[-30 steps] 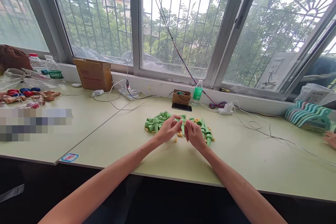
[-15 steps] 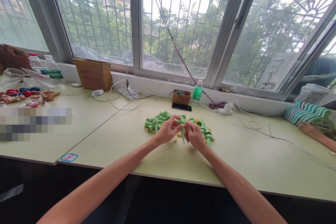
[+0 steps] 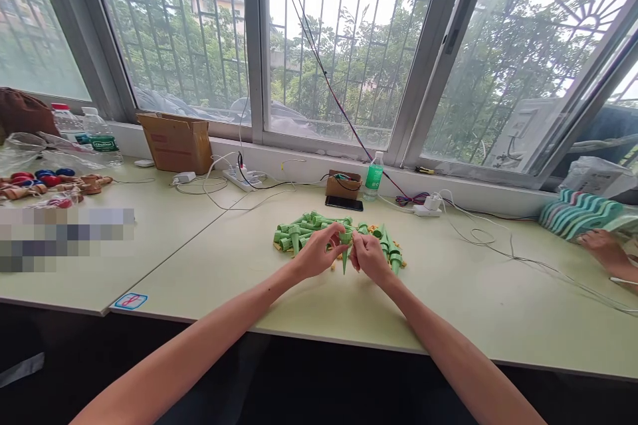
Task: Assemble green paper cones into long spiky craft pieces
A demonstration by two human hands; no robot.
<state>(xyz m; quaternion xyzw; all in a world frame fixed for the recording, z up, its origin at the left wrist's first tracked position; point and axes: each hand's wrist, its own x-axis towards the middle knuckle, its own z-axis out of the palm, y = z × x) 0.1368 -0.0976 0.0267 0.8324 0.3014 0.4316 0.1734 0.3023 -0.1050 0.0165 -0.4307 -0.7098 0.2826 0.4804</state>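
The left hand (image 3: 319, 252) has its grip closed on a green spike (image 3: 345, 254), thumb and fingers around its wide upper part. The spike stands nearly upright, tip down, above the front edge of the pile (image 3: 294, 236). The right hand (image 3: 369, 254) is just beside it, fingers bunched and thumb toward the spike's upper part; whether that grip pinches anything, I cannot tell, since the fingers hide it.

The pile of green spikes lies on the bench (image 3: 448, 305), spread behind the hands and to both sides of them. Small yellow bits (image 3: 403, 264) lie among the spikes and along the edges of the pile.

Behind the pile, a black phone (image 3: 343, 203) lies flat in front of a small box (image 3: 343, 184), with a green-labelled bottle (image 3: 373, 178) upright to their right. Farther left are a power strip (image 3: 242, 178), a white charger (image 3: 184, 177) and a carton (image 3: 175, 144) by the window (image 3: 329, 66). At the far left, red and blue balls (image 3: 47, 176) lie near clear plastic.

On the right, another person's hand (image 3: 604, 249) is at a row of turquoise pieces (image 3: 573, 216). A sticker (image 3: 130, 301) marks the front edge of the bench, left of the arms.
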